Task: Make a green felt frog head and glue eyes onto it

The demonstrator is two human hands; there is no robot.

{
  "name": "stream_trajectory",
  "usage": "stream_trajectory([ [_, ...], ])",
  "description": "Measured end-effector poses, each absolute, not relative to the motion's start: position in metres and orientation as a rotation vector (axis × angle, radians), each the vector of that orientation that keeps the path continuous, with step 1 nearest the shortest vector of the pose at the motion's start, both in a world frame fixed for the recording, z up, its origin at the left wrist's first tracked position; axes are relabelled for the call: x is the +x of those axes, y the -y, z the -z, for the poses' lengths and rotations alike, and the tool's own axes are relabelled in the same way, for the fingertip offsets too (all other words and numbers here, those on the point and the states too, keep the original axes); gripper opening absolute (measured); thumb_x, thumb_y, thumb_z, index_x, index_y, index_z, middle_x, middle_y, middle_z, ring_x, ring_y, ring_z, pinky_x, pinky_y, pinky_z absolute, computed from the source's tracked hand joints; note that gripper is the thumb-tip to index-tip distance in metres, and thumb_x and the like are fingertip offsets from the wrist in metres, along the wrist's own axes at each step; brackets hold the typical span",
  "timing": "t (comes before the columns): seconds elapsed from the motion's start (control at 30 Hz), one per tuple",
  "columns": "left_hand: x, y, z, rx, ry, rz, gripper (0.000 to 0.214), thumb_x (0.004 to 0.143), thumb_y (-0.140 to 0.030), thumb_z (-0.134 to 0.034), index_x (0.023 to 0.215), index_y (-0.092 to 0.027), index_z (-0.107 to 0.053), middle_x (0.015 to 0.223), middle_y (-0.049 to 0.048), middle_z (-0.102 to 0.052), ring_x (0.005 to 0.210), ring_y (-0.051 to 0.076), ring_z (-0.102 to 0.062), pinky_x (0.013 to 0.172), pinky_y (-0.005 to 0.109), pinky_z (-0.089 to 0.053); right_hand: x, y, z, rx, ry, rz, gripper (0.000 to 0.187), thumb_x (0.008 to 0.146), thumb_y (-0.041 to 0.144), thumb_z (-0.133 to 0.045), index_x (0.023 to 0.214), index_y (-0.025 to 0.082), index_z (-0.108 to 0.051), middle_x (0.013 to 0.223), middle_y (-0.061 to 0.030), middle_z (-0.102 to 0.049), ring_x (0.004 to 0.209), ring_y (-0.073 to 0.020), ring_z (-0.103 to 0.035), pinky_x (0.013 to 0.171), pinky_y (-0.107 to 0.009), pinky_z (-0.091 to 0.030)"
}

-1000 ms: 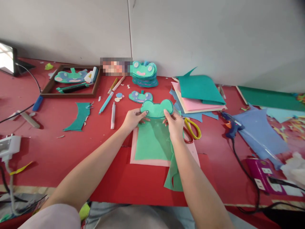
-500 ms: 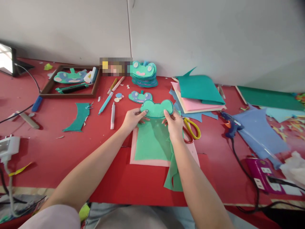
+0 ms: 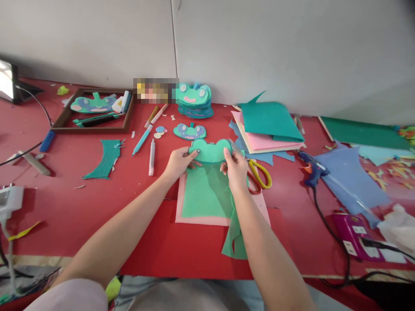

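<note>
Between my two hands is a green felt frog-head cutout point(image 3: 211, 152) with two round bumps on top and a darker teal edge. My left hand point(image 3: 181, 162) pinches its left end, thumb on the face. The right end is gripped by my right hand point(image 3: 235, 166). Below it lies a light green felt sheet point(image 3: 205, 194) on a pink sheet point(image 3: 201, 220), with a cut green strip point(image 3: 239, 246) hanging at the right. Scissors point(image 3: 261, 175) with yellow and red handles lie just right of my right hand. A finished frog face point(image 3: 189, 131) rests behind the cutout.
A stack of frog faces point(image 3: 194, 101) stands by the wall. A wooden tray point(image 3: 94, 129) and several pens point(image 3: 142, 140) are at left. Folded felt sheets point(image 3: 272, 123), a blue glue gun point(image 3: 314, 168) and a purple power box point(image 3: 355, 235) lie at right.
The cutout and both hands have dipped slightly toward me. Both hands keep their hold; the rest shifts only a little left with the camera.
</note>
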State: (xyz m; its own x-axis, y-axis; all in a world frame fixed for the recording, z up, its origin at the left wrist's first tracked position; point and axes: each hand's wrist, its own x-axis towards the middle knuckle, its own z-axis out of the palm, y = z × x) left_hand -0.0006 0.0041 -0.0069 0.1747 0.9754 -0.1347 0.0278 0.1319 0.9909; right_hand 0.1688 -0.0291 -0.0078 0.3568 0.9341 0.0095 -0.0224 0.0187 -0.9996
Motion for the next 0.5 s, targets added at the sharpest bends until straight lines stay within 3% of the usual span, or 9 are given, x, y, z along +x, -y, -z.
stream_trajectory([
  [0.37,0.0001,-0.0020,0.0028,1.200,-1.137,-0.958,0.035,0.067,-0.049,-0.064,0.071,-0.016,-0.052,0.062,0.0001,-0.058,0.058,0.017,-0.065,0.042,0.020,-0.045,0.1712,0.0297,0.0107,-1.313,0.979,-0.924,0.037,0.077,0.051,-0.055,0.061,0.021,-0.038,0.039,0.0101,-0.037,0.033,-0.0069,-0.045,0.032,-0.018,-0.029],
  [0.5,0.0002,-0.0005,0.0008,1.210,-1.160,-0.999,0.034,0.068,-0.048,-0.063,0.073,-0.015,-0.055,0.060,-0.0019,-0.054,0.053,0.013,-0.059,0.042,0.021,-0.045,0.1716,0.0312,0.0089,-1.342,1.018,-0.896,0.040,0.076,0.052,-0.056,0.059,0.022,-0.034,0.037,0.0110,-0.031,0.029,-0.0059,-0.035,0.030,-0.019,-0.024],
])
